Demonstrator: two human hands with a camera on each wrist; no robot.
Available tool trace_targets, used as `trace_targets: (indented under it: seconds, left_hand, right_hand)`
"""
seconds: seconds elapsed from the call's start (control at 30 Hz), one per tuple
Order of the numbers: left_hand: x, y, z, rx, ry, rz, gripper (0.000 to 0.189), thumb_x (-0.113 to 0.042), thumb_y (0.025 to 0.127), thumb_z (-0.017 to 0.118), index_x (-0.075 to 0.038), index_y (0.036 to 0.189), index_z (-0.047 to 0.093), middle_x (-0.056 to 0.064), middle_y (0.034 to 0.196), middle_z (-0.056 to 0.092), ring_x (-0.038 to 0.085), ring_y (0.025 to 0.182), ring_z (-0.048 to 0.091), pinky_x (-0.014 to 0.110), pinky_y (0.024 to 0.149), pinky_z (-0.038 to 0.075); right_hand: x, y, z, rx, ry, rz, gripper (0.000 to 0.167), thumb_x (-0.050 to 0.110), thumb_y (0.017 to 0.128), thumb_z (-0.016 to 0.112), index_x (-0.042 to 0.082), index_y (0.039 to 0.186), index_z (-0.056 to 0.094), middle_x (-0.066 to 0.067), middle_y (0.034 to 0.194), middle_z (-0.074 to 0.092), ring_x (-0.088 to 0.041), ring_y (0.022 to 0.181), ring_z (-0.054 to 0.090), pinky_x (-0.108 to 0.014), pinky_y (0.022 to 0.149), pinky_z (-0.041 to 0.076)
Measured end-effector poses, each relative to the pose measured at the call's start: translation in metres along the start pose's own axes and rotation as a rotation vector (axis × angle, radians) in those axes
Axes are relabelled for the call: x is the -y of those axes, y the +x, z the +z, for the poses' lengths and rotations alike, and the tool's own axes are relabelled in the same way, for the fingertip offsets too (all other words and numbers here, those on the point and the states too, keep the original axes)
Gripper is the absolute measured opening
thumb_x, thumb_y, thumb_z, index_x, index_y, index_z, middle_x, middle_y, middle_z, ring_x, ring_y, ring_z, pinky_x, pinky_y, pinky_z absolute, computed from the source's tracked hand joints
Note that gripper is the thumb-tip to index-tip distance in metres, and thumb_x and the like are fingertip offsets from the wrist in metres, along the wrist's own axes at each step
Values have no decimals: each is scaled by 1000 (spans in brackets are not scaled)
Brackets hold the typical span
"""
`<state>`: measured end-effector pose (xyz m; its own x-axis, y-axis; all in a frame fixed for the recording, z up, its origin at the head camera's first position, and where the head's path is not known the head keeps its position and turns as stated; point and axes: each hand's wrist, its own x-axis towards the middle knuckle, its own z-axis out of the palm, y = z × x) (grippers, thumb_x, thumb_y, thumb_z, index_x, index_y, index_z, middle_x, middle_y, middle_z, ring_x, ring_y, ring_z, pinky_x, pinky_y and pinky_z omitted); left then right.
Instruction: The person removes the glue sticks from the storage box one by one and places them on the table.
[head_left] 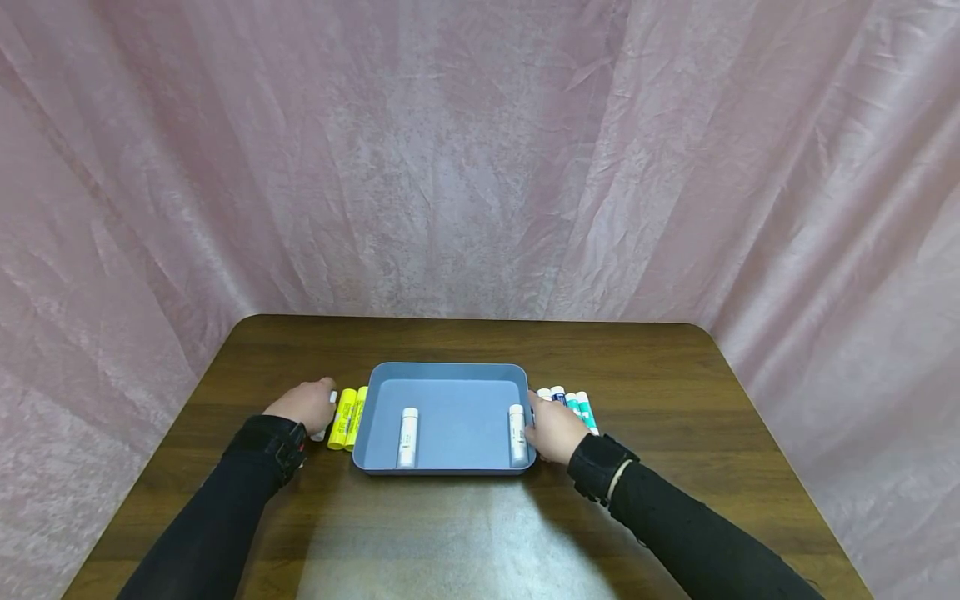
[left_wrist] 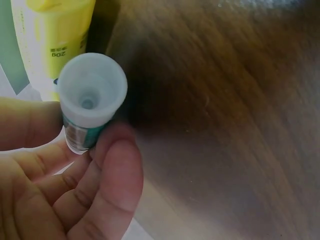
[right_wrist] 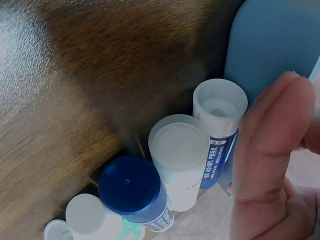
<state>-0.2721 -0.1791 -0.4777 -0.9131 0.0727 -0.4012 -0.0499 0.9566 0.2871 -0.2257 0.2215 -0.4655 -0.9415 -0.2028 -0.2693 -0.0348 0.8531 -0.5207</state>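
Observation:
In the head view a blue-grey tray [head_left: 465,417] holds two white glue sticks, one left of the middle [head_left: 407,437] and one by the right wall [head_left: 517,435]. Left of the tray, my left hand [head_left: 303,406] pinches a glue stick [left_wrist: 92,90] with a hollow white end and teal label between thumb and fingers. Two yellow glue sticks [head_left: 342,419] lie between that hand and the tray. My right hand [head_left: 557,429] is at the tray's right rim. Its extended finger [right_wrist: 275,140] lies right beside a blue-labelled glue stick [right_wrist: 220,102] with a white end.
More glue sticks line up right of the tray: a white-ended one [right_wrist: 180,145], one with a dark blue end [right_wrist: 130,185] and teal-labelled ones [head_left: 585,411]. Everything stands on a brown wooden table [head_left: 465,533], with a pink curtain [head_left: 480,167] behind its far edge.

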Motion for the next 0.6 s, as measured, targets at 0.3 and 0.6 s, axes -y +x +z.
trace_targets:
  seconds: [0.3,0.6]
  left_hand:
    - [-1,3,1,11,17,0,50,-11,98,49,8,144,43,28,120,64,31,91,60,46,82,51]
    - [-2,3,2,23,12,-15,52,-11,98,50,9,145,41,29,123,63,32,92,59,46,83,50]
  right_hand:
    - [0,0,0,3,-5,4,66,7,97,59,-3,157,31,-5,71,60,-15,44,55,-26,47,45]
    - [1,-1,-1,2,-5,-5,66,6,97,58,-3,157,31,-4,70,62,-14,44,56,-26,47,46]
